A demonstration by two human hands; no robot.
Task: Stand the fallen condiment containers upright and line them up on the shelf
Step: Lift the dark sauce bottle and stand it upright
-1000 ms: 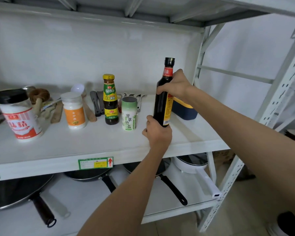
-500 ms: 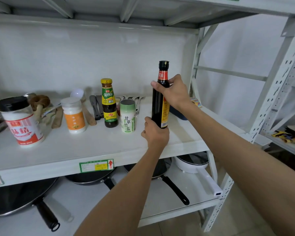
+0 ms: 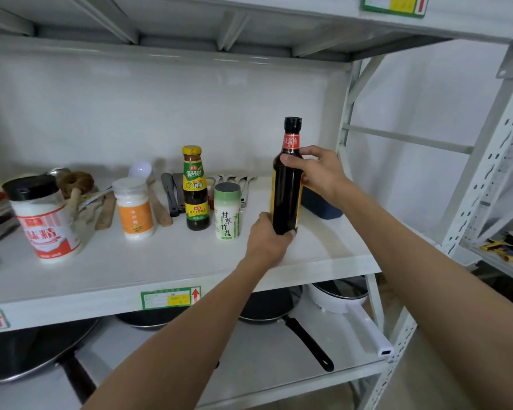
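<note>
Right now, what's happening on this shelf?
A person is setting a tall dark soy sauce bottle upright on the white shelf. The right hand grips its shoulder and the left hand steadies its base. To its left, four containers already stand in a rough row: a green salt shaker, a yellow-capped sauce bottle, an orange-labelled jar and a red-labelled jar.

Five condiment containers stand upright: two bottles [image 3: 288, 184] [image 3: 195, 187] and three jars [image 3: 43, 217] [image 3: 134, 208] [image 3: 227, 211] (below, three pans [image 3: 279, 309]).
</note>
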